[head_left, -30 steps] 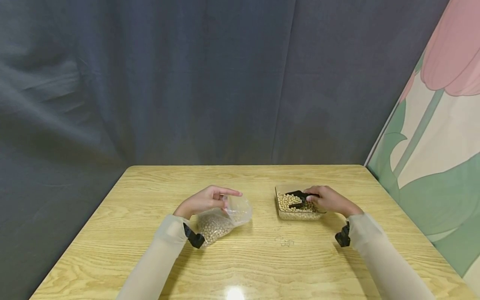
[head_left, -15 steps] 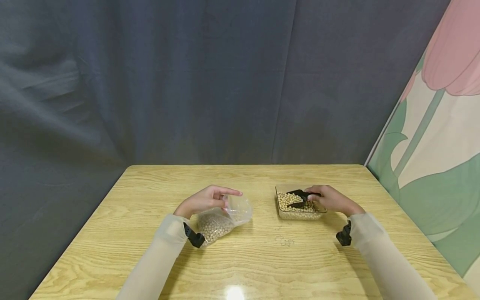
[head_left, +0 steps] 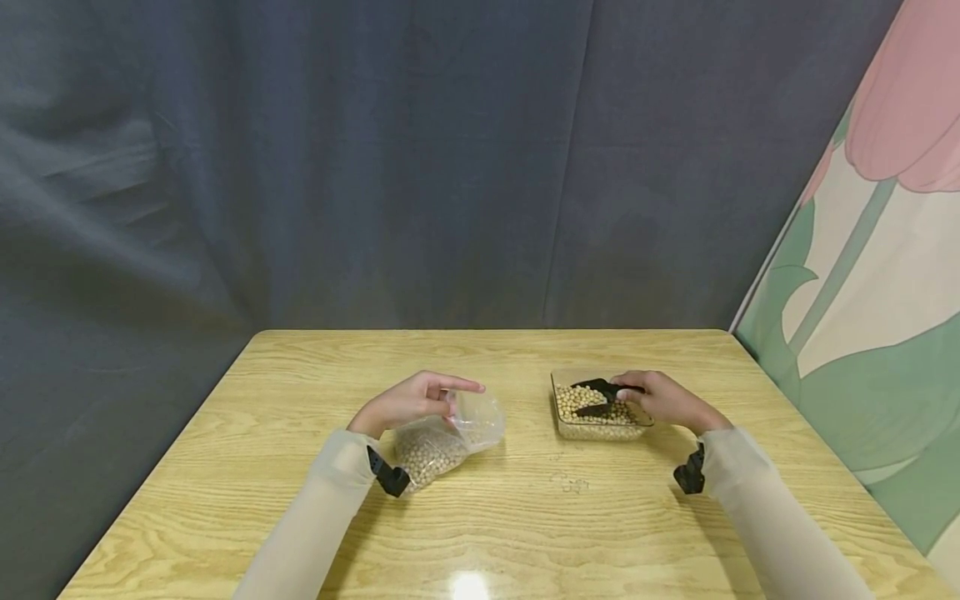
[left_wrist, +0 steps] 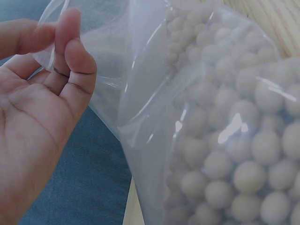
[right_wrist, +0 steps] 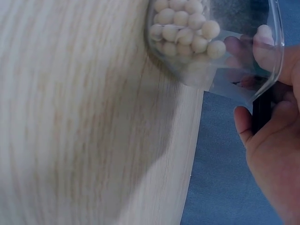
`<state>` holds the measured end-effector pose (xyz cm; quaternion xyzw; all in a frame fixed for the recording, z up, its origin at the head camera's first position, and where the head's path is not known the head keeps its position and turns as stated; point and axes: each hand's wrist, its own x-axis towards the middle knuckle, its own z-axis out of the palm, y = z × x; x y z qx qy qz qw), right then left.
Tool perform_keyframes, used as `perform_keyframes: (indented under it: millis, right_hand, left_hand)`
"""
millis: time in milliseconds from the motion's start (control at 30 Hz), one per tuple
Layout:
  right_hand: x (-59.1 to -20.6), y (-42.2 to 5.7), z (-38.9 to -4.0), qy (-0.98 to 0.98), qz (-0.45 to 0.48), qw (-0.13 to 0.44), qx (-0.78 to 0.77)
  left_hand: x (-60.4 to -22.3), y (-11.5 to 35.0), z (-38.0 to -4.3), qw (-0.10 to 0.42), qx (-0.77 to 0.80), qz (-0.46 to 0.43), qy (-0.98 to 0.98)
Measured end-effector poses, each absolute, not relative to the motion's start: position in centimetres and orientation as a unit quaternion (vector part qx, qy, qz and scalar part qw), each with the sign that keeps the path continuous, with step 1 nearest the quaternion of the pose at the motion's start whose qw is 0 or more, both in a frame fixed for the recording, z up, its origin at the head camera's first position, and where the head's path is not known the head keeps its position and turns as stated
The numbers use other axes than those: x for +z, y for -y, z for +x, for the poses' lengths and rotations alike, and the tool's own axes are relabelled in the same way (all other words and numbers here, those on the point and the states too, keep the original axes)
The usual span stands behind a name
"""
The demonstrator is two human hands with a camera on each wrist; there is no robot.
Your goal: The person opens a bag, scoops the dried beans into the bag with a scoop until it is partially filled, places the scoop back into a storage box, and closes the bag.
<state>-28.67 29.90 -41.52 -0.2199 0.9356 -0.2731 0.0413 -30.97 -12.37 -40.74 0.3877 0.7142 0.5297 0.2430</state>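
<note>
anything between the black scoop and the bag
Only the clear container's left wall stands between the black scoop and the plastic bag; the scoop would probably need lifting over it. Nothing else visible blocks the way.

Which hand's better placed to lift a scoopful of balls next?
Likely the right hand: it holds the black scoop among the balls in the clear container. The left hand is occupied, pinching the plastic bag.

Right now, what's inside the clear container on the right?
Pale bean-like balls and part of a black scoop, held by the right hand. What lies directly under the scoop is covered and cannot be seen.
</note>
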Motion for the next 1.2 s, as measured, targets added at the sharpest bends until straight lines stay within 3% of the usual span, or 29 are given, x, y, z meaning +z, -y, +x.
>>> perform_keyframes:
  millis: [1200]
  right_hand:
    - [-42.22, -30.51, -28.61, -0.932, -0.223, 0.004, -0.285]
  left_hand:
    - [-40.86, 12.42, -30.79, 0.248, 0.535, 0.386, -0.709]
